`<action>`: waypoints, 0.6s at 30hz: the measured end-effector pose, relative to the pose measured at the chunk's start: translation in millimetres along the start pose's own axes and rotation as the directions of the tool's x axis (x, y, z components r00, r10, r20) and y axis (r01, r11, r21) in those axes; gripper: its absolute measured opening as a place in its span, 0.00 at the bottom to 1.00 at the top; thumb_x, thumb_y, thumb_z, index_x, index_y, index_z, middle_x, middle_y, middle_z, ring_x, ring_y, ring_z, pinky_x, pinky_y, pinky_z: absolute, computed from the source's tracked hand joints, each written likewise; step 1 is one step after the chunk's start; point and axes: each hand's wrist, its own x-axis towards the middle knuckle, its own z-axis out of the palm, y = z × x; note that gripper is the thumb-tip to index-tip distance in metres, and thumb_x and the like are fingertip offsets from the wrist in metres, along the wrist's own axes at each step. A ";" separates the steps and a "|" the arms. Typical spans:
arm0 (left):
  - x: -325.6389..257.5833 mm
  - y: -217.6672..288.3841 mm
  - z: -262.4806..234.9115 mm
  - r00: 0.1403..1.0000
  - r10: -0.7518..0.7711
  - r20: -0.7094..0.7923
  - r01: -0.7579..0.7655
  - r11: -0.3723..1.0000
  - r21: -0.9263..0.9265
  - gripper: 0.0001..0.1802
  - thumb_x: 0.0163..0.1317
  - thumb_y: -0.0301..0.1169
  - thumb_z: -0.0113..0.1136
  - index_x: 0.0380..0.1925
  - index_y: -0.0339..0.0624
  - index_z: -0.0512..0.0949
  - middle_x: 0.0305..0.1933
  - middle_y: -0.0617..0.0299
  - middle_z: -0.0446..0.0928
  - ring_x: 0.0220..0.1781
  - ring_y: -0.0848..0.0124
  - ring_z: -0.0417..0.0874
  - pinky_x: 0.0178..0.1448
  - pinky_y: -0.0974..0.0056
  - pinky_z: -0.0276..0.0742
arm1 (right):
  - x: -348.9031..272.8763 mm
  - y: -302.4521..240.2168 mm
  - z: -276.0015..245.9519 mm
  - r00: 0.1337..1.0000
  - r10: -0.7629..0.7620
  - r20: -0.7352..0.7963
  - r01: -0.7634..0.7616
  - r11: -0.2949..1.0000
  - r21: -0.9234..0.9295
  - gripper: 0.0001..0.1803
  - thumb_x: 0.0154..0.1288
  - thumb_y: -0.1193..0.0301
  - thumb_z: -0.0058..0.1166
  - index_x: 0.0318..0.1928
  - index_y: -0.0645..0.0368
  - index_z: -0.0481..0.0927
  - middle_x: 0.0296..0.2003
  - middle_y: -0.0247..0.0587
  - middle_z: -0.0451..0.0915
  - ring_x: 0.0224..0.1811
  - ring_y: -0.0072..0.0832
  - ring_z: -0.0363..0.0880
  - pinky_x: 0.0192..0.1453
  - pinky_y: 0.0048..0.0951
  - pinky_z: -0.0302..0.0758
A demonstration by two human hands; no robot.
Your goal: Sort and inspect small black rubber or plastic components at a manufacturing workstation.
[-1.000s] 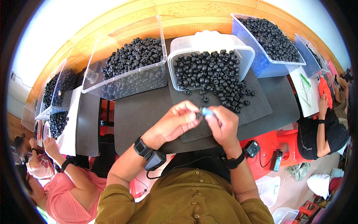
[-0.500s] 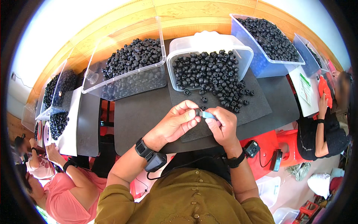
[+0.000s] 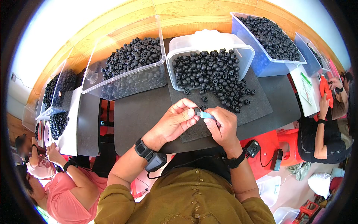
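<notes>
Between the thumb and fingertips of my left hand (image 3: 172, 122) is a small round black part (image 3: 197, 110), of the same sort as the pierced, bead-like parts (image 3: 210, 72) heaped in front. My right hand (image 3: 225, 127) is closed around a small tool with a light blue handle (image 3: 207, 115). The tool's short tip meets the black part, and just what it does there is too small to make out. Both hands are raised over the near edge of the dark mat (image 3: 257, 106). The heap spills from a clear tub (image 3: 246, 56) tipped on its side.
Clear bins of black parts stand at the back left (image 3: 125, 83) and back right (image 3: 268, 69) of the black table (image 3: 138, 112). A co-worker in pink (image 3: 72, 194) sits to the left. Another person's hand (image 3: 326, 102) touches red cloth at the right. Red stools (image 3: 287, 147) stand nearby.
The blue-handled tool has tilted slightly and shifted a little towards the black part. Both my hands keep almost the same place and grip.
</notes>
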 end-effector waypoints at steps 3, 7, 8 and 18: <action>-1.3 0.6 1.1 1.000 0.008 -0.007 -0.008 1.000 0.010 0.06 0.66 0.28 0.59 0.42 0.42 0.75 0.41 0.63 0.79 0.42 0.76 0.81 0.48 0.73 0.79 | 1.0 -3.0 -3.7 0.999 0.016 0.034 -0.014 0.998 -0.062 0.09 0.59 0.68 0.60 0.34 0.61 0.80 0.21 0.39 0.75 0.19 0.33 0.74 0.24 0.31 0.69; -1.8 -3.6 -1.0 1.000 0.015 -0.007 -0.014 0.997 0.074 0.07 0.65 0.26 0.60 0.42 0.40 0.76 0.42 0.62 0.79 0.42 0.75 0.81 0.48 0.72 0.79 | -2.2 0.2 -3.7 0.994 0.112 -0.021 -0.111 0.993 0.045 0.11 0.59 0.67 0.62 0.36 0.62 0.81 0.21 0.37 0.74 0.19 0.28 0.72 0.23 0.27 0.67; -1.7 -4.6 -0.4 1.000 0.016 -0.008 -0.015 0.997 0.074 0.07 0.65 0.26 0.60 0.42 0.40 0.76 0.42 0.62 0.79 0.42 0.75 0.81 0.48 0.72 0.79 | -1.8 -0.8 -4.2 0.989 0.145 -0.030 -0.141 0.985 0.102 0.12 0.59 0.66 0.63 0.36 0.62 0.81 0.21 0.36 0.74 0.18 0.25 0.70 0.23 0.25 0.65; 2.3 -14.0 8.7 0.999 0.040 0.022 -0.046 0.903 0.427 0.07 0.61 0.22 0.63 0.39 0.37 0.78 0.40 0.59 0.81 0.40 0.75 0.81 0.48 0.69 0.79 | -5.3 9.6 -10.2 0.992 0.128 0.008 -0.127 0.969 0.212 0.11 0.58 0.67 0.64 0.35 0.63 0.81 0.22 0.33 0.76 0.18 0.18 0.65 0.22 0.21 0.61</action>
